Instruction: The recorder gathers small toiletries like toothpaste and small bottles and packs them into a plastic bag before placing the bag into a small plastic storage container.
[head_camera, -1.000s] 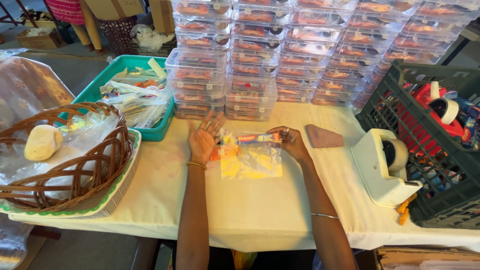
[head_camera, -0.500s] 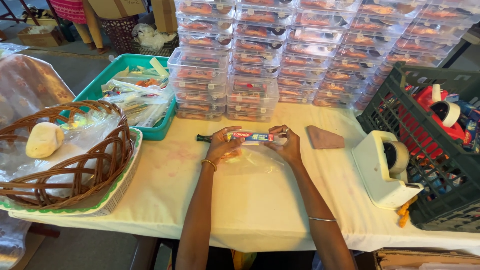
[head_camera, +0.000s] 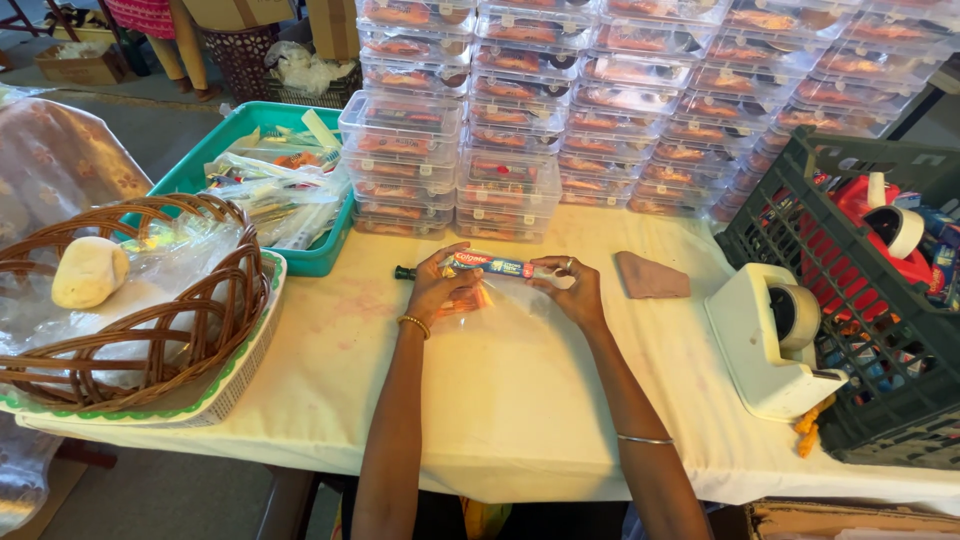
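Note:
My left hand (head_camera: 436, 286) and my right hand (head_camera: 568, 290) hold a small toothpaste tube (head_camera: 490, 266) level between them, over a clear plastic bag (head_camera: 500, 305) lying on the white tablecloth (head_camera: 500, 400). The tube's dark cap (head_camera: 404, 272) sticks out past my left fingers. Something orange shows under my left hand inside the bag. Both wrists wear thin bangles.
Stacks of clear lidded boxes (head_camera: 500, 170) line the table's far side. A teal tray (head_camera: 190, 175) of packets and a wicker basket (head_camera: 130, 300) sit left. A brown cloth (head_camera: 650, 275), a white tape dispenser (head_camera: 770, 340) and a dark crate (head_camera: 880, 300) sit right.
My hands left the flat bag and picked up the toothpaste tube, which now sits gripped at both ends over the bag.

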